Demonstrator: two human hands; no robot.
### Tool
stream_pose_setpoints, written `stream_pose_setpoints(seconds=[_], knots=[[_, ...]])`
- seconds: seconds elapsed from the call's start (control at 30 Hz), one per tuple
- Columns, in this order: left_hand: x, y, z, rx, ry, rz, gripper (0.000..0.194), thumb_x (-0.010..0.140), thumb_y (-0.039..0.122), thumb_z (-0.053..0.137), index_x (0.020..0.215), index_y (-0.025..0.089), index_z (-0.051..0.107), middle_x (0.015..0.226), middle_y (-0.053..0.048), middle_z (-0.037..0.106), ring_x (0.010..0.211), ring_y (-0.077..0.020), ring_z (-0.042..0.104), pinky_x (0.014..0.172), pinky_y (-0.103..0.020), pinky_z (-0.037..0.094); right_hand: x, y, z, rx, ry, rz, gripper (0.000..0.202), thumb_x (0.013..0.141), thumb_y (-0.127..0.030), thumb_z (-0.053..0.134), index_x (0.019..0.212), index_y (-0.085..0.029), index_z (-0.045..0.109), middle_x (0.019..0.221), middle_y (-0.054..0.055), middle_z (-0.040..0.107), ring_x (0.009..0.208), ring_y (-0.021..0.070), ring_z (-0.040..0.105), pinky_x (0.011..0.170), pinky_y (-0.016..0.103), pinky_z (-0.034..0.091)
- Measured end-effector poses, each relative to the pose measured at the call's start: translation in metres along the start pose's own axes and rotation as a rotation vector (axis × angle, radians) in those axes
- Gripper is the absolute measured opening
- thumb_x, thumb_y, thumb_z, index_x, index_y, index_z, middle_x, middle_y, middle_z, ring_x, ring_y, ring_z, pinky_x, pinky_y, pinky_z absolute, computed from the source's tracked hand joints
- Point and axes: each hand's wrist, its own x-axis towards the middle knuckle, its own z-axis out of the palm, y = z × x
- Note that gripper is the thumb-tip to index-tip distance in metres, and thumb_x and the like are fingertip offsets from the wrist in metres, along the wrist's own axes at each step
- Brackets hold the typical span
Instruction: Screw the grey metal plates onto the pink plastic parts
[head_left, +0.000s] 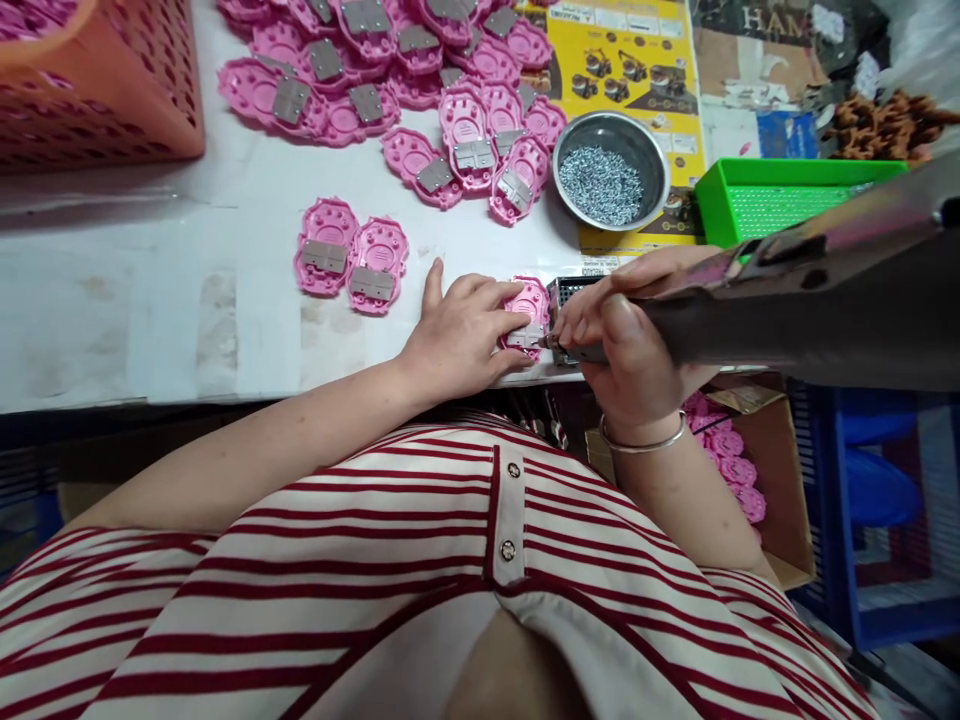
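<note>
My left hand (463, 335) presses its fingers and thumb around a pink plastic casing (532, 297) at the table's front edge. A grey metal plate lies across the lower part of that casing. In my right hand (634, 360) is an electric screwdriver (795, 310), its long dark body reaching off to the right. The screwdriver's tip points left and meets the casing near the metal plate; my fingers partly hide the contact. Just behind the tip sits a small black perforated tray (562, 290). Two more pink casings with plates (326, 247) lie left of my left hand.
A metal bowl (662, 190) of small screws stands beyond my hands, beside a heap of pink casings (465, 125). An orange basket (150, 90) is at far left, a green tray (720, 215) at right. Below the table is a cardboard box (791, 520) with pink parts.
</note>
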Motion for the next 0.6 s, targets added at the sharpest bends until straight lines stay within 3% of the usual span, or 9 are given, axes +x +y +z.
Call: stream_pose_setpoints(seconds=[0.07,0.17,0.37,0.47,0.6], knots=[[0.0,-0.002,0.001,0.0,0.011,0.002,0.029,0.086,0.044,0.07,0.111,0.03,0.074,0.14,-0.004,0.059,0.128,-0.0329,0.048,0.116,-0.075,0.008,0.004,-0.011,-0.001,0.042,0.099,-0.182,0.027,0.08,-0.047,0.071,0.097,-0.03,0.06,0.065,-0.005,0.051,0.042,0.0085,0.047,0.039,0.029,0.042],[-0.002,-0.002,0.003,0.012,0.033,-0.002,0.03,0.085,0.046,0.071,0.11,0.029,0.074,0.139,-0.005,0.06,0.127,-0.0336,0.05,0.115,-0.076,0.01,0.014,-0.028,-0.012,0.029,0.221,-0.366,0.013,0.083,-0.037,0.071,0.094,-0.031,0.066,0.052,-0.009,0.041,0.036,0.0062,0.041,0.035,0.023,0.042],[-0.007,0.001,0.006,0.04,0.065,-0.015,0.03,0.085,0.045,0.072,0.11,0.027,0.074,0.136,-0.007,0.062,0.125,-0.0339,0.053,0.115,-0.076,0.013,0.014,-0.023,-0.034,0.02,0.43,-0.384,0.013,0.08,-0.03,0.074,0.091,-0.027,0.068,0.055,-0.008,0.044,0.041,0.0054,0.047,0.038,0.021,0.044],[-0.008,0.002,0.005,0.047,0.06,-0.01,0.03,0.086,0.044,0.071,0.111,0.027,0.073,0.136,-0.007,0.062,0.125,-0.034,0.053,0.115,-0.076,0.014,0.008,-0.013,-0.036,-0.052,0.456,-0.344,0.015,0.083,-0.032,0.069,0.095,-0.027,0.064,0.058,-0.007,0.042,0.043,0.0065,0.046,0.041,0.023,0.043],[-0.009,0.002,0.004,0.057,0.058,-0.007,0.03,0.086,0.043,0.071,0.111,0.027,0.073,0.135,-0.008,0.062,0.125,-0.0344,0.053,0.114,-0.076,0.016,0.005,-0.004,-0.039,-0.175,0.485,-0.304,0.02,0.085,-0.041,0.064,0.099,-0.027,0.057,0.075,-0.003,0.049,0.046,0.0061,0.045,0.044,0.027,0.043]])
